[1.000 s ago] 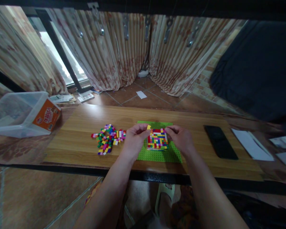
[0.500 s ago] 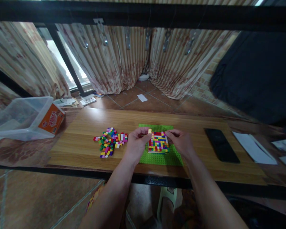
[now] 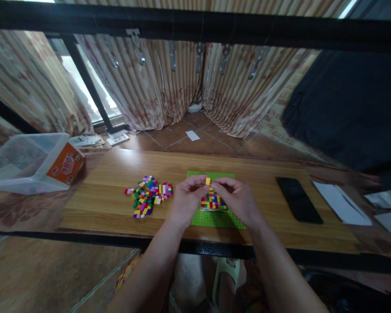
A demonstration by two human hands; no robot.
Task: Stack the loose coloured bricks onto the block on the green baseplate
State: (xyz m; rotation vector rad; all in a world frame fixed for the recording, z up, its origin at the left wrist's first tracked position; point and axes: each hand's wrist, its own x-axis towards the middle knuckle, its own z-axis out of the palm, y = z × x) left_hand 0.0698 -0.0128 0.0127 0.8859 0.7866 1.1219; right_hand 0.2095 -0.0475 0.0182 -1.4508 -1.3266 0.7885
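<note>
My left hand (image 3: 186, 198) pinches a small yellow toy brick (image 3: 208, 181) between thumb and forefinger. From the other side, my right hand (image 3: 239, 198) meets it, thumb and forefinger closed at the same brick. Just below the fingertips lies a block of many-coloured toy bricks (image 3: 212, 202), built in layers; its far part is hidden by my hands. The block stands on a green studded baseplate (image 3: 217, 219). Left of my left hand, a loose pile of coloured bricks (image 3: 146, 200) is spread on the wooden table (image 3: 101, 191).
A black phone (image 3: 299, 200) lies at the table's right, with white paper (image 3: 340, 203) beyond it. To the far left stands a clear plastic box (image 3: 26, 163) with an orange label. A dark metal edge (image 3: 221, 248) runs along the table's front.
My right hand has left the block's right side and come leftward to the yellow brick in my left fingers. The whole view has shifted slightly.
</note>
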